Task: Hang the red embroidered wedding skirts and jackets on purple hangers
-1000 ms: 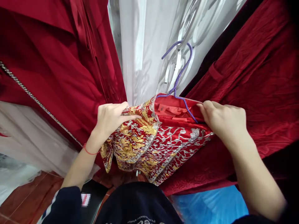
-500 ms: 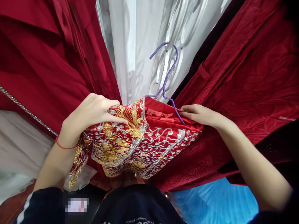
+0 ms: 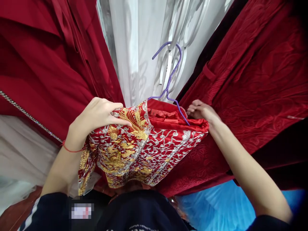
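A red jacket with gold and silver embroidery hangs in front of me on a purple hanger. Its front opening shows a shiny red lining with a small size label. My left hand is closed over the jacket's left shoulder, thumb on the front and fingers behind. At the far right edge of the jacket is my right hand, its fingers curled in beside the lining and slightly blurred. What those fingers hold, if anything, is hidden. The hanger's hook rests near a white scrolled metal frame.
Dark red garments hang on both sides, a plain one at left and a patterned one at right. White scrollwork stands behind the hanger. Pale fabric lies lower left, and blue ruffled fabric lower right.
My right hand has moved from the jacket's right edge to slightly behind it, with its fingers now curled. My left hand keeps its hold on the shoulder.
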Tool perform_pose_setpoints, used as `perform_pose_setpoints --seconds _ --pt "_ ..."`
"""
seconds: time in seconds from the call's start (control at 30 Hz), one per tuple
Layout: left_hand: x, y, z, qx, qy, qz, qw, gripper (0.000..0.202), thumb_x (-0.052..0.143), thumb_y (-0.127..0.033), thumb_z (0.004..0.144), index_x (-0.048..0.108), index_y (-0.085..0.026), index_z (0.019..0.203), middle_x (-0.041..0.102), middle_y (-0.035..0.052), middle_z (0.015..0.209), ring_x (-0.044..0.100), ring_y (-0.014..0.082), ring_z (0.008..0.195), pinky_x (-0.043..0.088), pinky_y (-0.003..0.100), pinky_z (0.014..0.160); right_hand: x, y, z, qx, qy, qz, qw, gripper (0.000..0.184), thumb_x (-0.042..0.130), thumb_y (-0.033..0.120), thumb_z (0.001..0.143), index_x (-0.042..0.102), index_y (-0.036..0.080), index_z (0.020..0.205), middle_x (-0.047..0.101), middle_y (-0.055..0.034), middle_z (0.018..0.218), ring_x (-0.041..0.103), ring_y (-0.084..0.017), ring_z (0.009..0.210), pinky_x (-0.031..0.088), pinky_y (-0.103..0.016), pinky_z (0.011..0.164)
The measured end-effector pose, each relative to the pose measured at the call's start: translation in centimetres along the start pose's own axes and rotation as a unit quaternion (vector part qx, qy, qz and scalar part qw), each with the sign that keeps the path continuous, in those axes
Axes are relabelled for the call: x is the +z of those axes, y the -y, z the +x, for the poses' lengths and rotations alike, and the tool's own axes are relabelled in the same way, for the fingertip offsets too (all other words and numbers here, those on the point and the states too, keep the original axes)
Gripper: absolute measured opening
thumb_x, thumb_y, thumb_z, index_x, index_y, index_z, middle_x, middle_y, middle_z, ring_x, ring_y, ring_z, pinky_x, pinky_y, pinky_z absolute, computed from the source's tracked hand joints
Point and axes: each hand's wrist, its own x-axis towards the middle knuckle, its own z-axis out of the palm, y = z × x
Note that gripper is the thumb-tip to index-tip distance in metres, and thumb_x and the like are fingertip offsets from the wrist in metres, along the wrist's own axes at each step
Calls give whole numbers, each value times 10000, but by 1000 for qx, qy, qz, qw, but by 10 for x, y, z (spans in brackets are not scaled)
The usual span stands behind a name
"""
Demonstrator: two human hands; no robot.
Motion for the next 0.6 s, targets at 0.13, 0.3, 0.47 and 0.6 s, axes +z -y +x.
perform_pose_setpoints --seconds 0.13,0.3,0.47,0.6 --pt "11 3 4 -2 0 -26 1000 663 408 -829 836 467 -210 607 314 -46 532 272 113 518 207 289 559 -18 6 -9 31 42 -25 998 306 743 332 694 456 243 749 435 74 594 428 -100 522 385 -251 543" --pt "24 7 7 -2 -2 -37 999 681 419 -852 810 492 -209 598 322 -44 521 258 113 516 217 289 562 0 16 -23 187 315 -129 922 355 822 412 660 635 178 851 681 -19 809 621 -151 708 496 -270 646" --pt "25 7 5 9 0 -32 999 688 424 -846 814 572 -197 639 418 -28 518 362 119 504 231 286 565 30 46 -3 65 375 -197 904 338 767 471 764 669 174 892 680 -11 825 613 -123 738 500 -247 712" --pt "24 1 1 6 -25 -31 999 737 387 -849 823 672 -174 751 540 1 551 461 136 515 261 284 573 55 76 15 2 369 -250 895 369 736 525 796 673 180 911 650 12 736 589 -110 663 501 -265 697"
